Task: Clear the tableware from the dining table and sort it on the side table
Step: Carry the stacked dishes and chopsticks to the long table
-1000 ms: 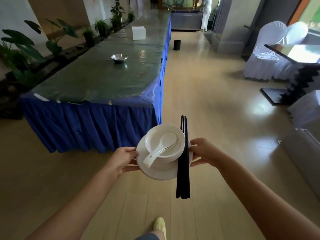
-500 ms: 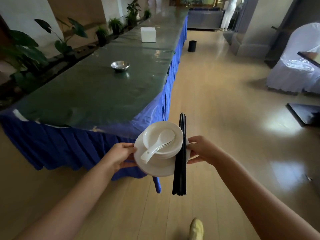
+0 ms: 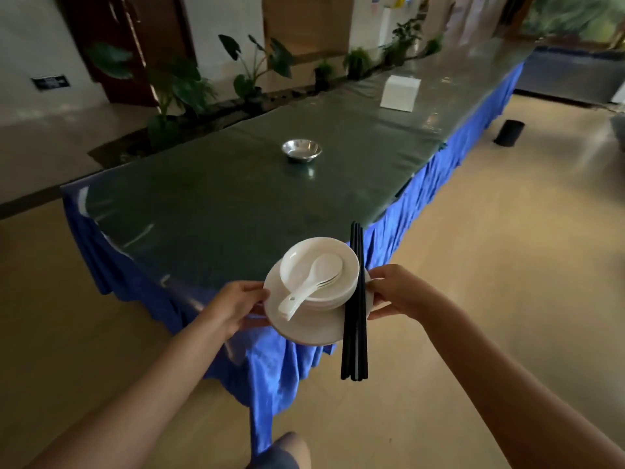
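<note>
long table (image 3: pixel 216 211), steel bowl (image 3: pixel 301 150), white box (image 3: pixel 400 93)

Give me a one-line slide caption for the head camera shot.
Both hands, left and right, carry stacked plates, spoons and chopsticks toward the blue-skirted table.

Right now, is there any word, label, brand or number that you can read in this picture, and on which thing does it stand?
No text is readable.
dark wall plaque: pale marks on it, too small and blurred to read.
papers on the far wall: coloured, blurred, not readable.
white box on the side table: no print visible.
plates, spoons, chopsticks, metal bowl: no marks visible.
</note>
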A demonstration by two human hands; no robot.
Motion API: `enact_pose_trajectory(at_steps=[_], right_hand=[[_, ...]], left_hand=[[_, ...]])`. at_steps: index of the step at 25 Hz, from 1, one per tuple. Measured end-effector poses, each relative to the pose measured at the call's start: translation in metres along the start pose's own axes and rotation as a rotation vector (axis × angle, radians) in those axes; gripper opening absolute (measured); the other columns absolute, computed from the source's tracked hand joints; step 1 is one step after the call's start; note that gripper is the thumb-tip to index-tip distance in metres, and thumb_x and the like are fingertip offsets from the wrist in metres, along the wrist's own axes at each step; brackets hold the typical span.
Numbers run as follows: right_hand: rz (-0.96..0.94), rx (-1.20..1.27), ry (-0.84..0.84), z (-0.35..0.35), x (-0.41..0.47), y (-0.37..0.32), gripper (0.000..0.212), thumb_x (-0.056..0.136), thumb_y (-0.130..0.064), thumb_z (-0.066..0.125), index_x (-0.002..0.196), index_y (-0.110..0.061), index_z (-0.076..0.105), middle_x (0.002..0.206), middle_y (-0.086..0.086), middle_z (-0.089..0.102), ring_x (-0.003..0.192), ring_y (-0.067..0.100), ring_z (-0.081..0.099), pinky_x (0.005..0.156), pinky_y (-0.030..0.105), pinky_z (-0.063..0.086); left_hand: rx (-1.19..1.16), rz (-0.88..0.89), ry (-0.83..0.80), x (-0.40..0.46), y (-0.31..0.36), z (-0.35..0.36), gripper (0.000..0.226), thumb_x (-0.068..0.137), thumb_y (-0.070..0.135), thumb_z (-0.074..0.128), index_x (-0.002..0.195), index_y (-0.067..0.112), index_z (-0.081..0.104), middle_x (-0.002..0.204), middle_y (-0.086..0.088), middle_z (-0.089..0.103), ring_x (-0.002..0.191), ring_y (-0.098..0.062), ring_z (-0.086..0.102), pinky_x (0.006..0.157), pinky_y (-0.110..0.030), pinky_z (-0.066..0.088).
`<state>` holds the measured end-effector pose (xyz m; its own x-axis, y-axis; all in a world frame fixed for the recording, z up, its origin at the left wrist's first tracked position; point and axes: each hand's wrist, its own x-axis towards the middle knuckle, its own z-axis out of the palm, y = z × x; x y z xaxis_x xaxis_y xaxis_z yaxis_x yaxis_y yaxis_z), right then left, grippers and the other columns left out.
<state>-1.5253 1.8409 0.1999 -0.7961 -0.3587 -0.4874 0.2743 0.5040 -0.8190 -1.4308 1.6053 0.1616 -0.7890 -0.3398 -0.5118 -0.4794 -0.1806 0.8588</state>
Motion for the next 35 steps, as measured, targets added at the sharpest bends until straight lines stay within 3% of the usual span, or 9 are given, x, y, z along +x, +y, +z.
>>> enact_pose_trajectory(at_steps=[3, 7, 11, 20, 24, 26, 30, 35], right_hand=[[0.001, -0.022, -0.058, -0.027, 0.061, -0.011, 0.027, 0.083, 0.006, 0.041, 0.104, 0.012, 0.057, 0.08, 0.021, 0.057, 0.062, 0.024, 0.058, 0.047, 0.027, 0.057], [-0.013, -0.093, -0.143, -0.061, 0.151, -0.035, 0.025, 0.081, 0.006, 0.042, 0.089, 0.0, 0.064, 0.07, 0.016, 0.055, 0.057, 0.021, 0.057, 0.046, 0.025, 0.055], [-0.039, -0.179, -0.207, -0.088, 0.242, -0.069, 0.028, 0.083, 0.005, 0.04, 0.097, 0.004, 0.064, 0.063, 0.01, 0.06, 0.049, 0.011, 0.061, 0.049, 0.026, 0.057], [-0.055, -0.252, -0.497, -0.105, 0.437, -0.119, 0.026, 0.086, 0.007, 0.042, 0.099, -0.001, 0.063, 0.072, 0.012, 0.066, 0.053, 0.013, 0.068, 0.047, 0.027, 0.056], [-0.08, -0.311, -0.644, -0.105, 0.521, -0.123, 0.026, 0.084, 0.001, 0.046, 0.087, -0.013, 0.069, 0.066, 0.003, 0.073, 0.061, 0.017, 0.072, 0.051, 0.027, 0.056], [-0.055, -0.336, -0.707, -0.104, 0.551, -0.125, 0.028, 0.086, 0.001, 0.047, 0.089, -0.016, 0.069, 0.072, 0.003, 0.075, 0.066, 0.019, 0.073, 0.054, 0.029, 0.058], [-0.013, -0.396, -0.789, -0.093, 0.596, -0.124, 0.023, 0.086, -0.003, 0.052, 0.09, -0.018, 0.069, 0.084, 0.009, 0.074, 0.073, 0.022, 0.073, 0.06, 0.035, 0.06], [0.03, -0.464, -0.835, -0.081, 0.626, -0.106, 0.024, 0.09, -0.006, 0.05, 0.109, -0.011, 0.063, 0.098, 0.015, 0.071, 0.082, 0.026, 0.071, 0.066, 0.039, 0.061]], left_hand=[[-0.043, -0.018, 0.07, 0.048, 0.011, 0.02, 0.017, 0.091, -0.001, 0.046, 0.095, 0.007, 0.061, 0.065, -0.011, 0.06, 0.042, -0.014, 0.061, 0.039, -0.027, 0.054], [-0.112, -0.016, 0.14, 0.12, 0.028, 0.042, 0.02, 0.092, -0.001, 0.044, 0.102, 0.006, 0.061, 0.069, -0.012, 0.063, 0.056, -0.019, 0.062, 0.043, -0.03, 0.056], [-0.17, -0.044, 0.211, 0.184, 0.06, 0.06, 0.023, 0.091, -0.001, 0.044, 0.099, 0.009, 0.063, 0.077, -0.013, 0.066, 0.064, -0.022, 0.064, 0.046, -0.03, 0.057], [-0.323, -0.131, 0.455, 0.304, 0.101, 0.083, 0.025, 0.089, 0.002, 0.05, 0.082, 0.02, 0.064, 0.086, -0.008, 0.068, 0.078, -0.022, 0.065, 0.058, -0.035, 0.053], [-0.391, -0.158, 0.593, 0.353, 0.098, 0.104, 0.02, 0.089, 0.004, 0.051, 0.097, 0.017, 0.064, 0.093, -0.005, 0.068, 0.083, -0.021, 0.066, 0.059, -0.033, 0.056], [-0.413, -0.182, 0.634, 0.368, 0.096, 0.115, 0.023, 0.091, 0.006, 0.05, 0.108, 0.014, 0.062, 0.099, -0.008, 0.067, 0.085, -0.022, 0.067, 0.061, -0.034, 0.056], [-0.432, -0.259, 0.72, 0.394, 0.09, 0.127, 0.026, 0.092, 0.007, 0.049, 0.114, 0.014, 0.062, 0.097, -0.009, 0.069, 0.083, -0.022, 0.068, 0.062, -0.033, 0.058], [-0.427, -0.332, 0.754, 0.417, 0.08, 0.131, 0.028, 0.092, 0.006, 0.049, 0.116, 0.013, 0.061, 0.098, -0.01, 0.067, 0.084, -0.024, 0.066, 0.069, -0.037, 0.056]])
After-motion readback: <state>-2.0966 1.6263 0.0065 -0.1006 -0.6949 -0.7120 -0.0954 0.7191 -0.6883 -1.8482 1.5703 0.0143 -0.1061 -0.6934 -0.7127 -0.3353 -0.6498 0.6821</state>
